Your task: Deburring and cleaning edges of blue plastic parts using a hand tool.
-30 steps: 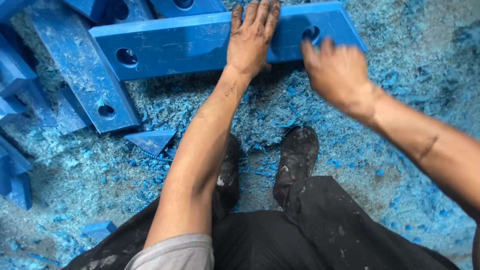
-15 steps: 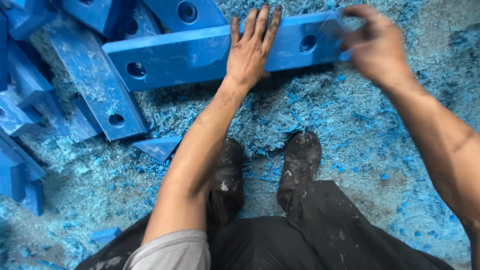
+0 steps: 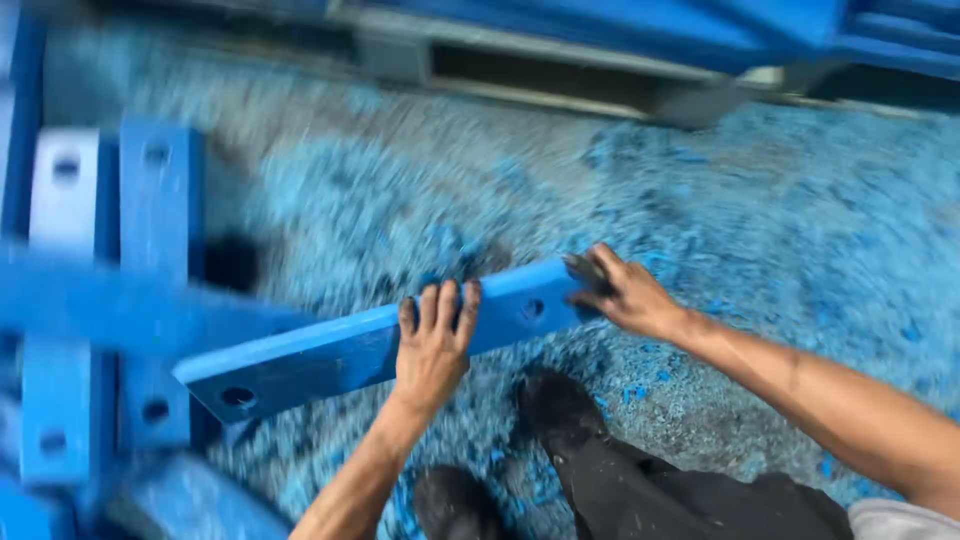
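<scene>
Gripping a long blue plank (image 3: 380, 340), the left hand (image 3: 435, 340) curls its fingers (image 3: 445, 300) over the top edge near the middle, while the right hand (image 3: 625, 295) closes around the plank's end just beside it. Held tilted on its edge, the plank shows round holes and slopes down away from both hands toward more blue planks (image 3: 100, 300) stacked beyond the left hand. Below the grip stand two dark shoes (image 3: 550, 405) on a floor (image 3: 750, 230) strewn with blue shavings.
</scene>
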